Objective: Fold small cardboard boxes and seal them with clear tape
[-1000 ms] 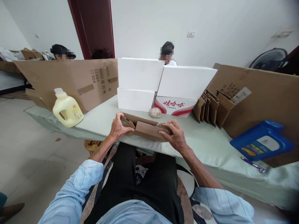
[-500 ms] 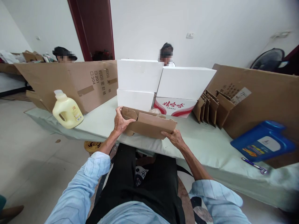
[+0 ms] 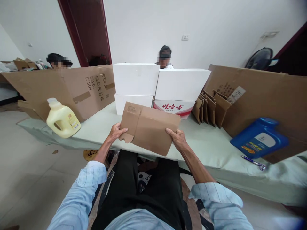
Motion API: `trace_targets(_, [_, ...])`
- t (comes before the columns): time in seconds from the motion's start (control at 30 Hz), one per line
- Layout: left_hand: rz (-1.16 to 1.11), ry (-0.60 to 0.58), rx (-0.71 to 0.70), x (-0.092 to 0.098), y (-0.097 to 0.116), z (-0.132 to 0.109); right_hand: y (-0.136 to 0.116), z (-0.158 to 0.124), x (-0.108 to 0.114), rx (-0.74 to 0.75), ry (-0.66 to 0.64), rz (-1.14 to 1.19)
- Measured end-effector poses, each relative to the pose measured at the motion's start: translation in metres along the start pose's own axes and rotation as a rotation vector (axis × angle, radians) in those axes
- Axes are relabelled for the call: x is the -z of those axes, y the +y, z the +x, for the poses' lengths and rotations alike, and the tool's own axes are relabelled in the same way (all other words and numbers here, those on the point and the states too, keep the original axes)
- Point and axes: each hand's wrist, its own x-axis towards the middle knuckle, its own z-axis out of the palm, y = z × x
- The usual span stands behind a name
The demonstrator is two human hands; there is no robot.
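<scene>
A brown cardboard box (image 3: 150, 127) is held up over the front edge of the table, its broad face turned toward me. My left hand (image 3: 115, 131) grips its left end, thumb across the front near a small loose flap. On the right end, my right hand (image 3: 177, 139) presses its thumb on the face, with the fingers behind and partly hidden. Behind the box stand stacked white boxes (image 3: 136, 78) and a white box with red print (image 3: 174, 107). What is inside the brown box cannot be seen.
A yellow jug (image 3: 62, 118) stands left beside a large carton (image 3: 79, 92). Folded cardboard pieces (image 3: 211, 107) lean at the right, near another large carton (image 3: 266, 102). A blue bottle (image 3: 260, 139) and a purple pen-like tool (image 3: 253, 162) are at the right front. Two people sit beyond.
Both hands have tilted the brown box so its broad face now shows instead of its narrow side and open flaps. The whole view has shifted a little.
</scene>
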Motion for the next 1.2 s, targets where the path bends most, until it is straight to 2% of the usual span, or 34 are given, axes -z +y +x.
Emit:
trace_targets(0.07, [-0.012, 0.017, -0.003, 0.001, 0.000, -0.006, 0.000, -0.006, -0.002, -0.031, -0.028, 0.020])
trace_targets(0.2, [-0.040, 0.119, -0.044, 0.001, 0.003, -0.009, 0.001, -0.018, -0.005, -0.054, -0.230, -0.007])
trace_targets(0.3, [-0.048, 0.148, -0.053, 0.000, 0.009, -0.006, -0.005, -0.019, -0.002, -0.039, -0.240, -0.015])
trace_targets(0.43, [-0.012, -0.013, 0.006, -0.007, 0.015, -0.005, -0.021, -0.016, 0.016, 0.053, -0.177, -0.029])
trace_targets(0.5, [0.013, -0.078, 0.009, -0.013, 0.014, -0.008, -0.026, -0.020, 0.027, 0.064, -0.190, -0.050])
trace_targets(0.63, [0.083, -0.092, 0.005, -0.022, 0.002, -0.015, -0.014, -0.046, 0.043, -0.009, -0.301, -0.157])
trace_targets(0.73, [0.152, -0.127, 0.093, -0.026, -0.015, -0.017, -0.001, -0.071, 0.051, -0.025, -0.308, -0.254])
trace_targets(0.83, [0.272, -0.182, 0.143, -0.030, -0.032, -0.013, 0.001, -0.089, 0.062, -0.001, -0.251, -0.309])
trace_targets(0.93, [0.444, -0.143, 0.025, -0.032, -0.048, -0.008, -0.012, -0.097, 0.086, 0.058, -0.134, -0.396])
trace_targets(1.03, [0.611, -0.109, -0.105, -0.030, -0.066, -0.005, -0.032, -0.096, 0.123, 0.147, 0.083, -0.446])
trace_targets(1.2, [0.805, -0.138, -0.227, -0.022, -0.108, -0.013, -0.061, -0.098, 0.190, 0.336, 0.476, -0.570])
